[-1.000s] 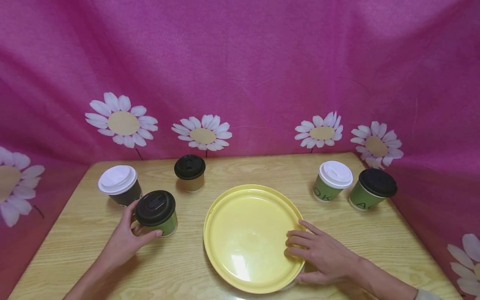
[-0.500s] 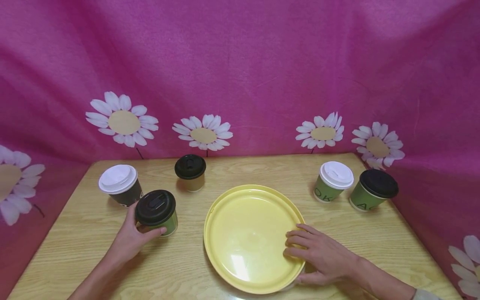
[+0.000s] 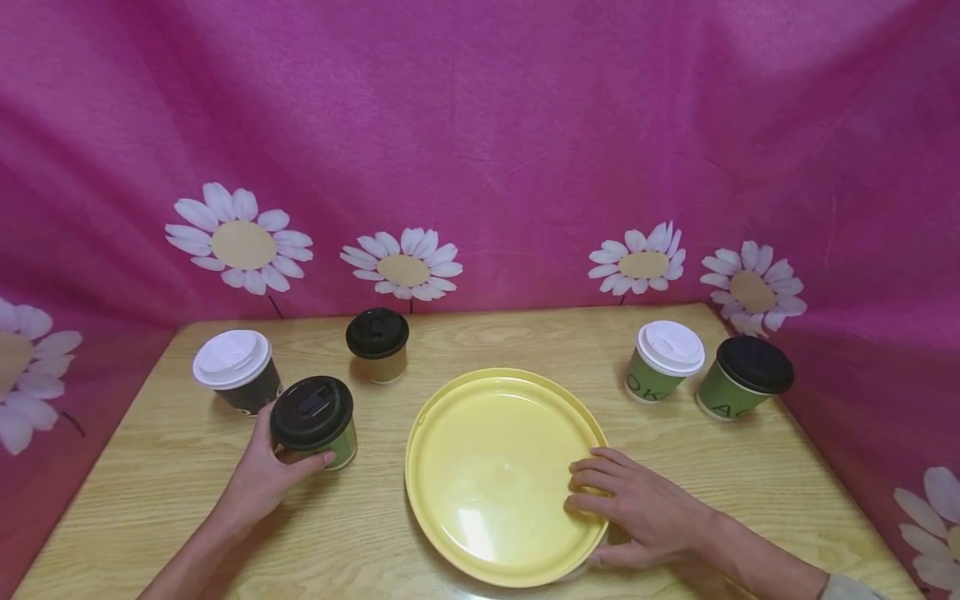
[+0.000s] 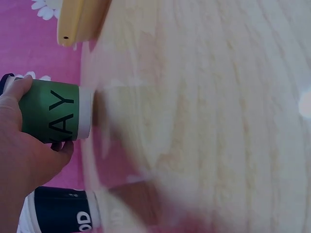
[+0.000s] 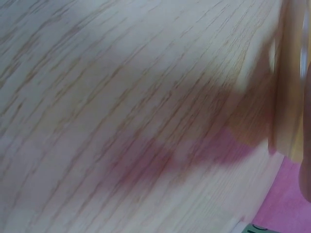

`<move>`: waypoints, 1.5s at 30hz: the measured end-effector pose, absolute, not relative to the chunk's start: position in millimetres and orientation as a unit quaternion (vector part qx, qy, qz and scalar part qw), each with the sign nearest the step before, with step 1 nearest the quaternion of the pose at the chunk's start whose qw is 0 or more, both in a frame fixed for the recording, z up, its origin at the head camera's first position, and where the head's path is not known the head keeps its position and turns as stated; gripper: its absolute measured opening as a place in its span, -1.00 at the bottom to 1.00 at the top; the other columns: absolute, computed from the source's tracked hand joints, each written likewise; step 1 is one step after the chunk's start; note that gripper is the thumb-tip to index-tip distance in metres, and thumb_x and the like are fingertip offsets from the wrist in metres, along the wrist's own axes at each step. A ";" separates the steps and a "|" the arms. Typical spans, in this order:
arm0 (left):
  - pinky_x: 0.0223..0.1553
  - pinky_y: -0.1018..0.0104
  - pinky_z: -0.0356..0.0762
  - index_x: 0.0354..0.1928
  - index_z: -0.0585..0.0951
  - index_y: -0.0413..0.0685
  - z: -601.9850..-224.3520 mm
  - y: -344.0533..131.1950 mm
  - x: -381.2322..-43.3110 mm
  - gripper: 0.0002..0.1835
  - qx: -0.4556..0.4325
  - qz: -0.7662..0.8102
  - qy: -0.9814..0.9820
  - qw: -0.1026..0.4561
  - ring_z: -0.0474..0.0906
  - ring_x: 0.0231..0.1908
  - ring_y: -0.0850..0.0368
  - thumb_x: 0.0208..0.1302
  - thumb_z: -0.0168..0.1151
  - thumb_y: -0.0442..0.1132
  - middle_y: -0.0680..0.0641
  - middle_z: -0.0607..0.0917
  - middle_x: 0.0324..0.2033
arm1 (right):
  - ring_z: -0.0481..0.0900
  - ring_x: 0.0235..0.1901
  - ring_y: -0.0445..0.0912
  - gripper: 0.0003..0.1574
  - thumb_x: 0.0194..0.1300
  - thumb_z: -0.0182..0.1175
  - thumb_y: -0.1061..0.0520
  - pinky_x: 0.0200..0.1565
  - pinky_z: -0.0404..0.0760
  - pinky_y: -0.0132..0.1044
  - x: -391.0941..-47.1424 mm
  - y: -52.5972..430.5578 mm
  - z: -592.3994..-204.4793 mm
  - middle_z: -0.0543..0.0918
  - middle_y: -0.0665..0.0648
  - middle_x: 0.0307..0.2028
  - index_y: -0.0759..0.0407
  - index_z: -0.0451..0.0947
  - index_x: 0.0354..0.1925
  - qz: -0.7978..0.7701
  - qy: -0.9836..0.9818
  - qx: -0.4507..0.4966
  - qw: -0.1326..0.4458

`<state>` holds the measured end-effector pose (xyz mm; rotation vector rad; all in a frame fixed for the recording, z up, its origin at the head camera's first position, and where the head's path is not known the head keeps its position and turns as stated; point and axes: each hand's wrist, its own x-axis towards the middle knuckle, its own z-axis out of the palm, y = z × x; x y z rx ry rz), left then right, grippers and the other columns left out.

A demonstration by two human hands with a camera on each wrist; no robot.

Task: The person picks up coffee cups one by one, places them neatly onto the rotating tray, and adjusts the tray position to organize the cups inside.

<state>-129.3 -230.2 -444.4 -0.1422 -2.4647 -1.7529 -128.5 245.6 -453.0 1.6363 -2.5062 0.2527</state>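
Note:
My left hand point(image 3: 258, 475) grips a green paper coffee cup point(image 3: 343, 446) with a black lid, its thumb across the near side and the fingers behind. In the left wrist view, black letters show on that cup point(image 4: 53, 111); whether its base touches the table I cannot tell. Close behind it stands a black cup point(image 3: 255, 392) with a white lid. My right hand point(image 3: 645, 512) holds the right rim of a round yellow tray point(image 3: 502, 475), several fingers over the inside and the thumb at the outer edge. Only a sliver of the tray point(image 5: 289, 97) shows in the right wrist view.
A small brown cup point(image 3: 386, 367) with a black lid stands behind the tray, to its left. At the back right are a green cup point(image 3: 648, 379) with a white lid and another green cup point(image 3: 727, 396) with a black lid. A pink flowered cloth point(image 3: 510, 167) hangs behind the table point(image 3: 375, 533).
My left thumb has come further round the front of the green cup, and the fingers have settled against it. The cup is nearly where it was. My right hand stays on the tray rim.

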 end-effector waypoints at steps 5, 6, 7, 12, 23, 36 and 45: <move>0.00 0.57 0.34 0.30 0.04 -0.09 -430.0 -221.7 -127.5 -0.06 -0.067 -0.590 -0.803 0.059 0.30 0.06 0.29 -0.07 0.43 -0.36 -0.09 0.31 0.13 | 0.30 0.13 -0.08 -0.36 0.07 0.09 -0.43 0.25 0.04 -0.11 -128.1 245.5 -453.5 0.46 -0.11 -0.04 -0.13 0.46 0.00 0.086 -0.832 0.544 0.069; 0.01 0.57 0.33 0.30 0.04 -0.07 -426.5 -219.7 -126.9 -0.06 -0.072 -0.590 -0.802 0.059 0.29 0.07 0.30 -0.07 0.43 -0.36 -0.08 0.32 0.13 | 0.30 0.13 -0.08 -0.37 0.07 0.10 -0.42 0.25 0.04 -0.10 -128.4 245.5 -453.7 0.46 -0.10 -0.04 -0.13 0.46 0.00 0.087 -0.831 0.545 0.071; 0.01 0.56 0.33 0.30 0.05 -0.06 -422.8 -217.3 -126.3 -0.06 -0.077 -0.592 -0.800 0.060 0.30 0.07 0.30 -0.08 0.43 -0.37 -0.07 0.32 0.13 | 0.30 0.13 -0.07 -0.37 0.07 0.10 -0.42 0.25 0.04 -0.10 -128.5 245.4 -453.8 0.47 -0.10 -0.04 -0.13 0.45 0.00 0.087 -0.829 0.547 0.073; 0.06 0.52 0.26 0.32 0.06 0.02 -404.2 -202.4 -121.2 -0.05 -0.102 -0.591 -0.799 0.050 0.25 0.13 0.25 -0.07 0.43 -0.37 0.01 0.28 0.16 | 0.30 0.12 -0.06 -0.37 0.07 0.11 -0.41 0.25 0.01 -0.09 -129.7 245.6 -454.2 0.46 -0.08 -0.04 -0.12 0.45 0.01 0.089 -0.828 0.549 0.076; 0.10 0.47 0.23 0.30 0.09 0.08 -388.9 -171.6 -110.3 -0.01 -0.115 -0.598 -0.793 0.015 0.22 0.17 0.19 -0.16 0.50 -0.26 0.07 0.29 0.19 | 0.31 0.11 -0.04 -0.34 0.05 0.13 -0.41 0.25 0.02 -0.05 -128.2 245.4 -455.8 0.46 -0.07 -0.04 -0.10 0.45 0.01 0.097 -0.821 0.557 0.086; 0.20 0.06 0.14 0.26 0.15 0.17 -397.3 -135.9 -100.5 0.00 -0.137 -0.611 -0.779 -0.024 0.24 0.19 0.15 -0.26 0.55 -0.17 0.10 0.37 0.17 | 0.31 0.10 -0.05 -0.33 0.06 0.12 -0.41 0.23 0.03 -0.03 -128.0 246.2 -455.6 0.45 -0.07 -0.03 -0.09 0.45 0.02 0.095 -0.821 0.557 0.085; 0.21 -0.01 0.06 0.26 0.16 0.26 -398.7 -118.5 -100.1 0.01 -0.147 -0.635 -0.755 -0.063 0.23 0.20 0.21 -0.27 0.56 -0.18 0.15 0.37 0.17 | 0.32 0.09 -0.04 -0.33 0.06 0.12 -0.41 0.24 0.03 -0.03 -128.9 245.0 -456.2 0.45 -0.07 -0.03 -0.09 0.45 0.02 0.097 -0.818 0.560 0.087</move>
